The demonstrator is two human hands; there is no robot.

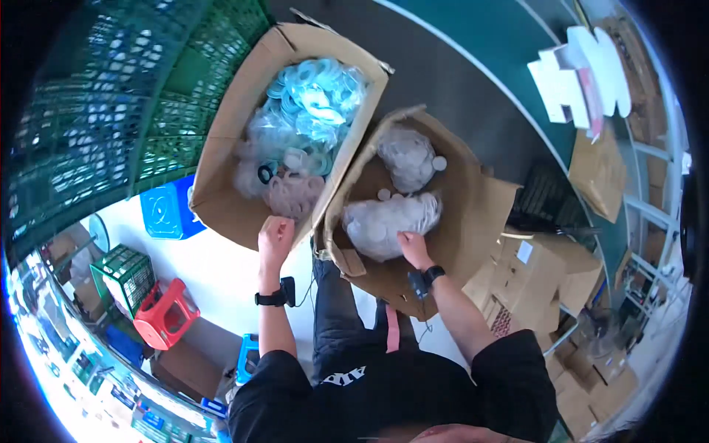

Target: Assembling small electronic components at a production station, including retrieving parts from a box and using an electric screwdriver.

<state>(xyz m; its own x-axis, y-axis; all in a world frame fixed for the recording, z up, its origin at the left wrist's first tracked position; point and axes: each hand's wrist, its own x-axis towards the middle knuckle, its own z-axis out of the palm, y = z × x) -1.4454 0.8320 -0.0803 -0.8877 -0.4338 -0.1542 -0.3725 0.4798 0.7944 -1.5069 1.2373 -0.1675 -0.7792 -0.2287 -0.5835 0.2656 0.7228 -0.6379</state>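
Note:
My left hand (275, 236) is closed at the near wall of the left cardboard box (221, 151); what its fingers hold, if anything, is hidden. Inside that box lie clear plastic bags of light blue rings (310, 92), with pinkish rings (293, 193) nearer me and a single black ring (266, 174). My right hand (414, 248) reaches into the right cardboard box (461, 221), fingers closed at the edge of a clear bag of white discs (384, 224). Beyond it sits a second bag of white discs (408, 159). Two loose white discs (439, 163) lie beside the bags.
Green plastic crates (170, 96) rise along the left. A blue bin (164, 210), a red stool (167, 316) and a small green crate (124, 277) stand on the floor at left. Cardboard boxes (543, 269) and a fan (600, 328) are at right; white pieces (569, 85) lie far right.

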